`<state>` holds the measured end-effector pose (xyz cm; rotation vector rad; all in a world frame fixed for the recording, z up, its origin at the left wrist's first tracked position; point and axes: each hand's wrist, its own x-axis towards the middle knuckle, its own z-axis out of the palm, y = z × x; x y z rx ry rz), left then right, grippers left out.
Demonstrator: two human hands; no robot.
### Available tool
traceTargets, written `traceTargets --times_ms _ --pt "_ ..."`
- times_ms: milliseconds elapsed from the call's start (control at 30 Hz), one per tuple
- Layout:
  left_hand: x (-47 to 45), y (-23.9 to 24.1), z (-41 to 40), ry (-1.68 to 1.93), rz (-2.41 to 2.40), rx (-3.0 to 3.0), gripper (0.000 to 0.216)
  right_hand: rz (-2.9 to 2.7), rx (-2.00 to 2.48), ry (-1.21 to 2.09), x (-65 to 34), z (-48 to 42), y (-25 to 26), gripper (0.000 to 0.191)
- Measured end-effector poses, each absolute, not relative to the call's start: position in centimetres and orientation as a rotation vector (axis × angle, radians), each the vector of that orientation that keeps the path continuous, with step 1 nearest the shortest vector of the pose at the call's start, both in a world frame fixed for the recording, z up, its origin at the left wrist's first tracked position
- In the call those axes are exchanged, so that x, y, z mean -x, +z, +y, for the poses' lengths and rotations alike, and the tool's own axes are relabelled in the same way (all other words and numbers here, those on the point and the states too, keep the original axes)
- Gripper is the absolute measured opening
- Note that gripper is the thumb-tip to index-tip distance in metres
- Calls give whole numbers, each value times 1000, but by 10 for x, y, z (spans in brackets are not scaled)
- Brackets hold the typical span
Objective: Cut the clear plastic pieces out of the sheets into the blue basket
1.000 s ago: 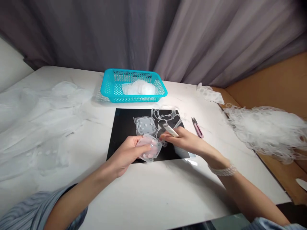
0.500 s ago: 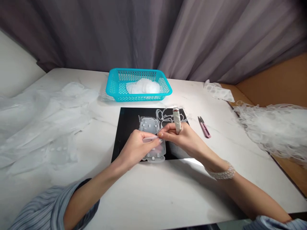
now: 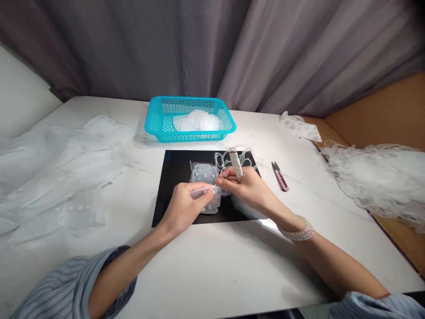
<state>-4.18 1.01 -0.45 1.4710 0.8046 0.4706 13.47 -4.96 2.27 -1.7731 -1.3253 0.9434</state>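
My left hand (image 3: 186, 204) is closed on a translucent silicone pad (image 3: 210, 201) with round bumps, held just above a black mat (image 3: 172, 195). My right hand (image 3: 245, 188) grips a white, tape-wrapped tool (image 3: 236, 165) that points up and away, and its fingertips pinch at the pad's upper edge beside my left thumb. A second bumped pad (image 3: 203, 173) lies flat on the mat behind the hands. Thin clear trimmed strips (image 3: 223, 159) curl on the mat by it.
A turquoise basket (image 3: 156, 122) holding white pads stands behind the mat. Pink snips (image 3: 280, 176) lie to the right. Clear plastic sheets (image 3: 56, 168) cover the table's left side. A heap of white trimmings (image 3: 378, 177) sits on a brown board (image 3: 395, 110) at right.
The pad has turned in my left hand from face-up to nearly edge-on and my right fingers have closed on its top edge. The tool has swung from lying sideways to pointing up.
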Motion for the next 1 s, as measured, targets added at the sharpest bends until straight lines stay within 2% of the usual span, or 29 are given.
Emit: traceTargets --times_ms 167,400,600,733,833,900,1000 --pt "47 -3 16 370 687 -1401 25 -1338 1737 1021 -135 -54 31 28" --pt "49 -1 18 367 627 -1329 26 -1366 1687 992 -133 -56 37 27" --pt "49 -2 10 271 752 -1295 18 -1821 1873 975 -130 -67 32 20" --pt "53 -4 -6 272 834 -1929 8 -2178 1951 974 -148 -90 43 15" --pt "54 -6 -20 262 798 -2555 15 -2094 1959 1069 -167 -97 54 34" --pt "54 -6 -24 236 846 -2769 19 -1964 2034 972 -176 -90 56 40" --pt "51 -8 -19 226 980 -2834 22 -1866 2101 707 -177 -65 47 34"
